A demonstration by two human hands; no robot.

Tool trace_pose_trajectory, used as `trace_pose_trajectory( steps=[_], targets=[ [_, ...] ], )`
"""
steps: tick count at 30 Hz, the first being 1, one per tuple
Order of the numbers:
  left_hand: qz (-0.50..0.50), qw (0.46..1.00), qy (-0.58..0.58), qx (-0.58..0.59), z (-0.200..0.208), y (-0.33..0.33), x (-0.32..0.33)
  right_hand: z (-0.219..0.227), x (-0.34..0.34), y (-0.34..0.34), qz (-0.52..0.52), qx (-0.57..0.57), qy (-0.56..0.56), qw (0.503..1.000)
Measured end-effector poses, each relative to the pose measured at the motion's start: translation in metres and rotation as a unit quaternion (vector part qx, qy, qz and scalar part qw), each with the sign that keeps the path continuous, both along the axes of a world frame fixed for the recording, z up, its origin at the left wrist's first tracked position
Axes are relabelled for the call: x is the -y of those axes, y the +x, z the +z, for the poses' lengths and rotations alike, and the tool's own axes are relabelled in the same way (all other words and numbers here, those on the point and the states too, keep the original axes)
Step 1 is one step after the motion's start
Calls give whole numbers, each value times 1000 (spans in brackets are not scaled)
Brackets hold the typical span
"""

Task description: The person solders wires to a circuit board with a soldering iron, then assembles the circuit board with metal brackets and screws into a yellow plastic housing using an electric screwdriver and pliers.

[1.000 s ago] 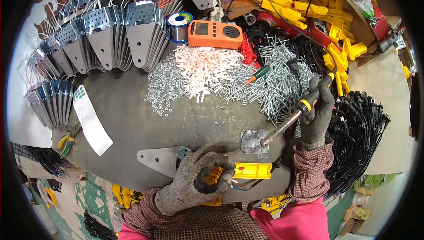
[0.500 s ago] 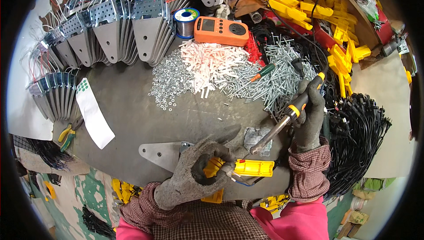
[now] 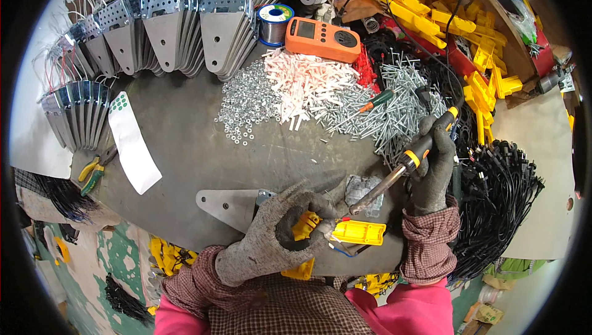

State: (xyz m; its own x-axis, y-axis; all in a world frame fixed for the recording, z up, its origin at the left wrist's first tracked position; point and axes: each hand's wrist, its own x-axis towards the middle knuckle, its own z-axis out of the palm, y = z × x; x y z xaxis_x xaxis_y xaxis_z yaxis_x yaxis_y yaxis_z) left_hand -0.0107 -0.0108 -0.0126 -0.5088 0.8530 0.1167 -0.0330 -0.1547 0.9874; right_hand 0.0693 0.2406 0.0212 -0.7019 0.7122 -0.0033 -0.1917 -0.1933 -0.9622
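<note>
My left hand (image 3: 262, 236), in a grey glove, is closed in a pinch on thin wires beside an open yellow plastic housing (image 3: 364, 234). A small red wire end (image 3: 346, 218) shows at its fingertips; blue and dark wires curl below. More yellow plastic (image 3: 305, 225) shows inside the curl of the fingers. My gloved right hand (image 3: 436, 171) is wrapped round the handle of a soldering iron (image 3: 390, 182). The iron's tip points down-left, close to the red wire end; whether they touch I cannot tell. A grey metal plate (image 3: 225, 203) lies partly under my left hand.
A clear plastic packet (image 3: 370, 196) lies behind the housing. Further back are washers (image 3: 243, 110), white sleeves (image 3: 302, 85), screws (image 3: 401, 98), a screwdriver (image 3: 376, 101), an orange meter (image 3: 322, 39) and a solder spool (image 3: 274, 24). Black cables (image 3: 493, 205) heap at right; pliers (image 3: 95, 171) lie left.
The whole view has shifted, with the bench things appearing further right. The iron's tip and the red wire end are closer together. Both hands keep their holds.
</note>
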Motion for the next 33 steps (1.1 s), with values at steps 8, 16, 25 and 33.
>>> trace_pose_trajectory(
  steps=[8, 16, 25, 33],
  targets=[
    [3, 988, -34, 149, 8, 3, -1, 2, 5, -3, -34, 6, -19, 999],
    [9, 990, -15, 140, 3, 5, -3, 3, 0, -1, -11, -3, -11, 1000],
    [21, 999, -5, -50, 2, -3, -2, 30, 14, 13, 52, -191, 178, 964],
    [56, 998, 42, 9, 9, -3, -8, 19, 41, 11, 350, -37, 413, 840]
  ],
)
